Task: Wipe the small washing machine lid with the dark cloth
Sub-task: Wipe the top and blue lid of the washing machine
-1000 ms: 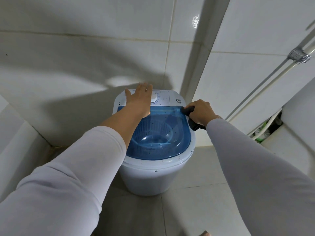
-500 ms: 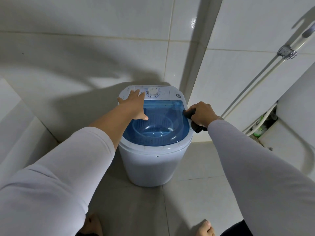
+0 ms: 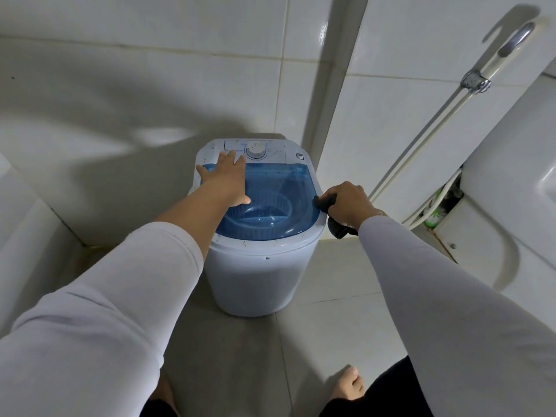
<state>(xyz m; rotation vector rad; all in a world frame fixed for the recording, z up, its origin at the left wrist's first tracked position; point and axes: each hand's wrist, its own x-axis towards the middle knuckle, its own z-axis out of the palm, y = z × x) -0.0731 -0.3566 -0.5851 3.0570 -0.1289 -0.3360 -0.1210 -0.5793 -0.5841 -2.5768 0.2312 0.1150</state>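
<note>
A person stands over a small washer [image 3: 255,281]. The left hand [image 3: 225,179] lies flat, fingers spread, on the blue lid's [image 3: 279,188] back-left part. The right hand [image 3: 349,203] grips a dark cloth [image 3: 325,202] at the lid's right edge; the hand hides most of the cloth.

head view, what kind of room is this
Most likely a tiled bathroom or wash area: glossy white wall tiles, a hose on a metal wall bracket, and a small washing machine standing on the tiled floor.
</note>
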